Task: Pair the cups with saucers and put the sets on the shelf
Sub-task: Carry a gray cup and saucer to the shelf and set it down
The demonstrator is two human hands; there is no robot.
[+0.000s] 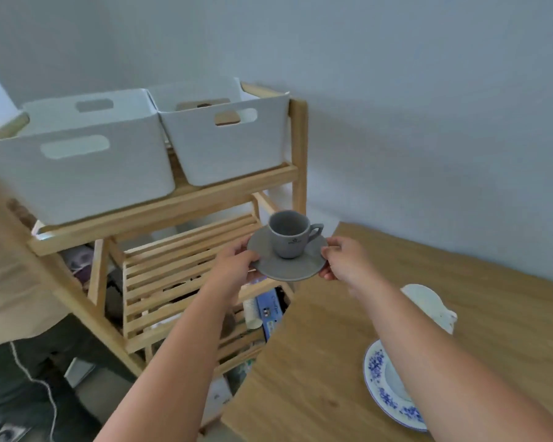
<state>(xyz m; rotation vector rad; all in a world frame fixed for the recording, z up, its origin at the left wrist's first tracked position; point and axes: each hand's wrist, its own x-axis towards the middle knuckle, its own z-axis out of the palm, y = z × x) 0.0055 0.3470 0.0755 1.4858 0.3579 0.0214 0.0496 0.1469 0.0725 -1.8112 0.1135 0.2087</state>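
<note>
Nearest to the person, at the lower right, a blue-and-white saucer (380, 393) lay on the wooden table (316, 362), partly hidden under the right forearm, with something pale sitting in its middle that I could not make out. A little farther along the table stood a white cup (428, 301), also half covered by that arm.

Both arms reached forward past the table's edge. The left hand (237, 266) gripped the left rim of a grey saucer (288, 266), and the right hand (345, 260) pinched its right rim, thumb on top and fingers beneath. A grey cup (289, 232) stood upright on the saucer, handle pointing right. The set was held in the air in front of the slatted middle level of the wooden shelf (186, 266).

Beyond it, on the shelf's top level, two white bins (77, 173) sat side by side against the wall.
</note>
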